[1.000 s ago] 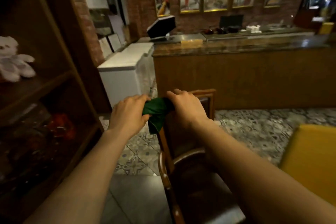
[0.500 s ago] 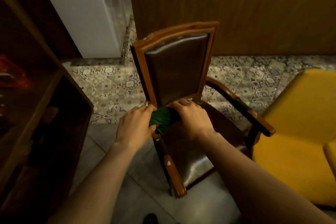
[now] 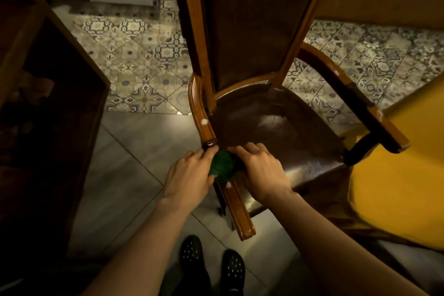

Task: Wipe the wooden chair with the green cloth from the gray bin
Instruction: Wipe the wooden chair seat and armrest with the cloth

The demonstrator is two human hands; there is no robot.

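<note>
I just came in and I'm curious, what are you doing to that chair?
A person is wiping the wooden chair. Both hands, left hand and right hand, press a bunched green cloth around the chair's near armrest, about halfway along it. A yellow chair stands right beside it on the tiled floor.

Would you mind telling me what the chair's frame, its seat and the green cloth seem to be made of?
Chair frame: varnished wood, by its orange-brown grain and gloss. Seat: dark brown leather or imitation, smooth with soft sheen and creases. Green cloth: soft woven fabric, bunched between the left hand and right hand.
</note>
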